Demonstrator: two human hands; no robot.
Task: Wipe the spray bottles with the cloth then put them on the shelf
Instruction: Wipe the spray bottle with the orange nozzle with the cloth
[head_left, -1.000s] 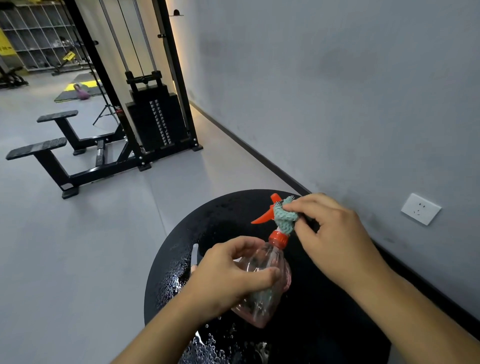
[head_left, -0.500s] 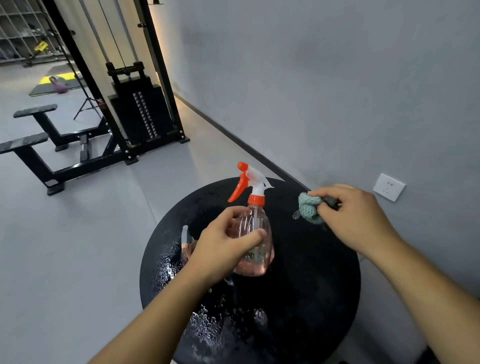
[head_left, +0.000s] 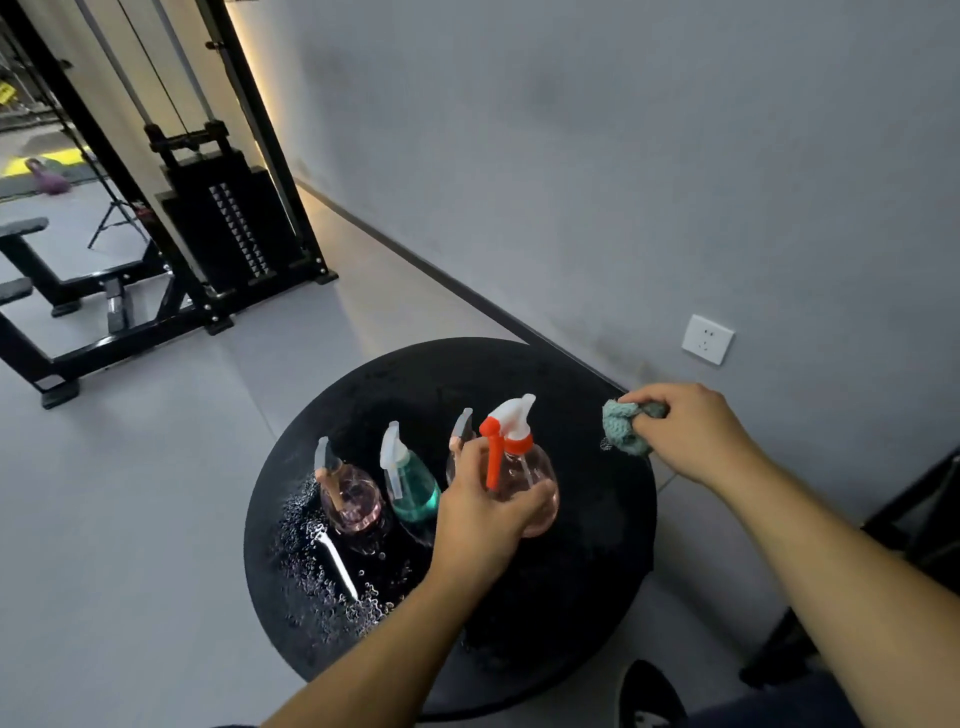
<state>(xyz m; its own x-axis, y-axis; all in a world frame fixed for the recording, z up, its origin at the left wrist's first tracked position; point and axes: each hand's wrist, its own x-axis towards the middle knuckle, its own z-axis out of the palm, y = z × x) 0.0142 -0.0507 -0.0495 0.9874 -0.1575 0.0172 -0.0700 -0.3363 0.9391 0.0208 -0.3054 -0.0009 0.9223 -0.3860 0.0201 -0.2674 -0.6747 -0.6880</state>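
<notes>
On top of a round black table (head_left: 597, 561), beside a grey wall:

- Pink spray bottle (head_left: 524, 475), clear-bodied, red collar and trigger, white nozzle. Upright, right of centre on the table. Left hand (head_left: 480, 525) grips its body, fingers and thumb curled round it from the near side.
- Cloth (head_left: 621, 426), teal, bunched. Held over the table's far right edge, apart from the gripped bottle. Right hand (head_left: 685, 434) pinches it, fingers curled in on the wad.
- Teal spray bottle (head_left: 415, 491), white trigger head. Upright, just left of the left hand.
- Pale pink spray bottle (head_left: 350, 501), white and peach trigger head. Upright, left of the teal one, near the table's left side.
- Fourth spray bottle (head_left: 460, 431), mostly hidden behind the left hand; only its nozzle and a little of its body show.
- Water droplets (head_left: 322, 566), scattered over the table's near left part, around the pale pink bottle's base.
- Wall socket (head_left: 706, 339), white, above and behind the right hand.
- Weight machine (head_left: 228, 218), black frame and plate stack, on the floor at far left.
- Shoe (head_left: 649, 693), dark, white trim, at the bottom edge under the table rim.
</notes>
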